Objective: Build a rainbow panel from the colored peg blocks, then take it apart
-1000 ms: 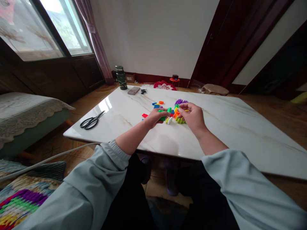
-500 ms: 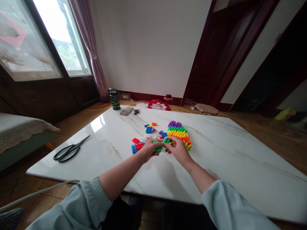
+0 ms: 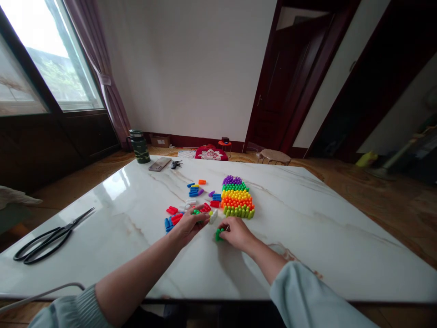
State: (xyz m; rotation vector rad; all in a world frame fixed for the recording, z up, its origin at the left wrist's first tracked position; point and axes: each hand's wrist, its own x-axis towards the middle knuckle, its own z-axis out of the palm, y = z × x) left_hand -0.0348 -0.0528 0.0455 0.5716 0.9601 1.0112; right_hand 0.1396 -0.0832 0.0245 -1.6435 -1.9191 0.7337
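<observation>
My right hand (image 3: 236, 233) is pinched on small green plastic pegs (image 3: 219, 234), low over the table in front of the sorted block. My left hand (image 3: 190, 224) is curled round more green pegs (image 3: 197, 212), which show above its fingers. Just beyond its fingertips are white pegs (image 3: 213, 216). Behind my right hand stand upright pegs in colour bands: yellow-green pegs (image 3: 239, 212) nearest, then orange, yellow, green and purple pegs (image 3: 232, 180) at the back. Loose red pegs (image 3: 172, 210) and blue pegs (image 3: 168, 224) lie left of my left hand.
Large black-handled scissors (image 3: 51, 239) lie at the left of the marble-patterned table (image 3: 136, 255). Farther back are a camouflage flask (image 3: 139, 148), a phone (image 3: 160, 164) and keys (image 3: 176, 164). More loose blue pegs (image 3: 194, 191) lie mid-table.
My hands have come apart; the right one has lowered toward the table with green pegs, while the left keeps others. The camera view has shifted, so the scene sits farther left.
</observation>
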